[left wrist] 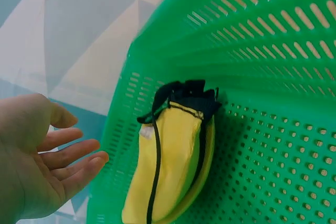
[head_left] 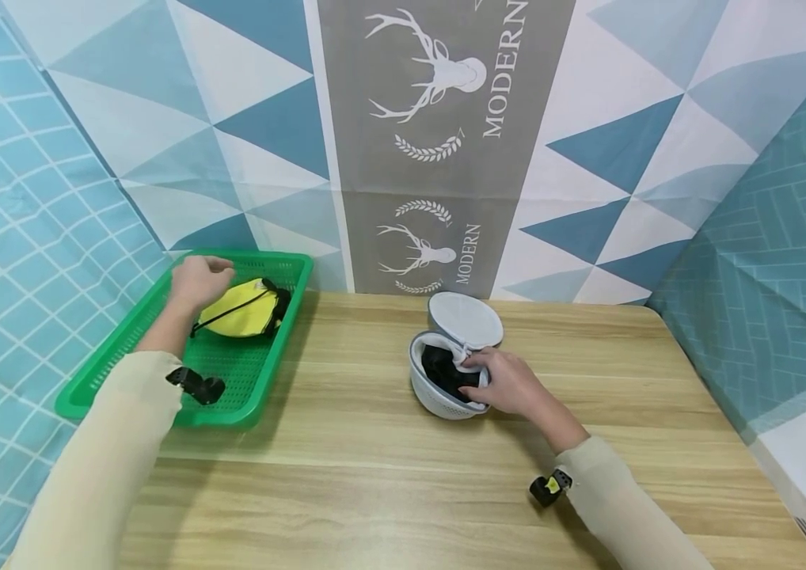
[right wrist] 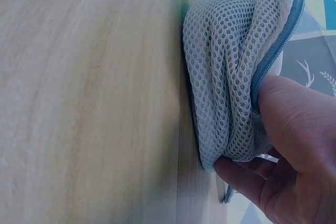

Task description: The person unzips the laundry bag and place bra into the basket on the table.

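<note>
A round grey-white mesh wash bag [head_left: 439, 400] with a zipped edge stands on the table, its round lid [head_left: 465, 318] folded back behind it. Dark black cloth [head_left: 444, 370] lies inside. My right hand [head_left: 506, 383] grips the bag's right side at the rim; in the right wrist view the thumb rests by the zip and the fingers are against the mesh. My left hand [head_left: 198, 282] hovers over the back of a green basket [head_left: 260, 400], fingers loosely bent and holding nothing. Near it in the basket lies a yellow cloth pouch [left wrist: 170, 153] with black trim and a thin black cord.
The wooden table [head_left: 346, 491] carries the basket at left and the bag near the back middle. Patterned cloth walls [head_left: 431, 182] rise behind the table and at both sides. A small black camera [head_left: 195, 385] is strapped on each wrist.
</note>
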{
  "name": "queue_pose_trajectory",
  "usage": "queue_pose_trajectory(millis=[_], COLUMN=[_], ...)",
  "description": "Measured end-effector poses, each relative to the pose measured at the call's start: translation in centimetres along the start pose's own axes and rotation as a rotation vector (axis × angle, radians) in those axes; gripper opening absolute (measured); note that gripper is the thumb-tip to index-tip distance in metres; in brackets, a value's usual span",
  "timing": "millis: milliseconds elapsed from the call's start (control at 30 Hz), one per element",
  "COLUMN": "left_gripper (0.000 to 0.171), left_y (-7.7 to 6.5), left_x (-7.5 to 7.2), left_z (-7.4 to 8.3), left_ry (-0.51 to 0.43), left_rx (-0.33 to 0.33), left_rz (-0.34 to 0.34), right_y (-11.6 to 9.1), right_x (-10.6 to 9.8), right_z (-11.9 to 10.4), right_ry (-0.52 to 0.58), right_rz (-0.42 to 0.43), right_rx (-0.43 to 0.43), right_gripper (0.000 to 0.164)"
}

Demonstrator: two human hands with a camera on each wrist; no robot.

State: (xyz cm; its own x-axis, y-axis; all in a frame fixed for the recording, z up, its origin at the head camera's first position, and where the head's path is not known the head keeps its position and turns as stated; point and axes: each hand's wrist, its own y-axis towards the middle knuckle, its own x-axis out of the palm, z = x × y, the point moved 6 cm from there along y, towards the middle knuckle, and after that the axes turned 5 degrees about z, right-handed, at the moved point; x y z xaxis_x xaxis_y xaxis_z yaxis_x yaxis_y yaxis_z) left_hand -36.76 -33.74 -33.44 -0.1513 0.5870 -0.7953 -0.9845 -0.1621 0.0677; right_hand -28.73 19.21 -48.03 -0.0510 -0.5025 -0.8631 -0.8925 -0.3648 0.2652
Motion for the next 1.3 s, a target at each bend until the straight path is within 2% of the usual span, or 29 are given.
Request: queue_pose_trajectory(millis=[67, 300, 367, 500, 600, 700, 833, 1000, 1300], left_gripper=[0.054, 0.056, 0.056, 0.055, 0.054, 0.054, 0.055, 0.055, 0.05], left_y=[-0.3, -0.9, -0.9, -1.0, -1.2, -1.3, -1.6, -1.9, -2.3], left_x=[0.1, 0.4, 0.6, 0.8, 0.9, 0.9, 1.2, 1.5, 2.3], left_z=[0.6, 1.7, 1.8, 2.3, 2.8, 3.3, 3.9, 4.8, 6.1], left_ry=[-0.008, -0.022, -0.018, -0.022, -0.036, -0.043, -0.048, -0.091, -0.111], left_rx=[0.01, 0.017, 0.023, 0.059, 0.083, 0.094, 0.111, 0.127, 0.166], left_rz=[-0.004, -0.032, -0.042, -0.046, -0.043, -0.05, -0.069, -0.096, -0.107], right_y=[0.1, -0.5, -0.5, 0.1, 0.2, 0.0, -0.1, 0.2, 0.4], right_x=[0.7, -1.9, -1.7, -0.4, -1.2, -2.7, -3.8, -4.2, -3.9], right_z=[1.0, -2.8, -2.6, -0.6, -1.5, -3.4, -4.7, -5.6, -6.3], right_ry=[-0.01, 0.024, 0.023, 0.002, 0.024, 0.04, 0.021, 0.007, -0.012], right_rz=[0.029, -0.007, -0.004, 0.048, 0.034, 0.003, -0.008, -0.021, -0.022], right_rx=[-0.013, 0.01, 0.008, -0.034, -0.014, 0.02, 0.044, 0.073, 0.07], right_gripper=[0.048, 0.043, 0.044, 0.049, 0.05, 0.051, 0.053, 0.059, 0.063])
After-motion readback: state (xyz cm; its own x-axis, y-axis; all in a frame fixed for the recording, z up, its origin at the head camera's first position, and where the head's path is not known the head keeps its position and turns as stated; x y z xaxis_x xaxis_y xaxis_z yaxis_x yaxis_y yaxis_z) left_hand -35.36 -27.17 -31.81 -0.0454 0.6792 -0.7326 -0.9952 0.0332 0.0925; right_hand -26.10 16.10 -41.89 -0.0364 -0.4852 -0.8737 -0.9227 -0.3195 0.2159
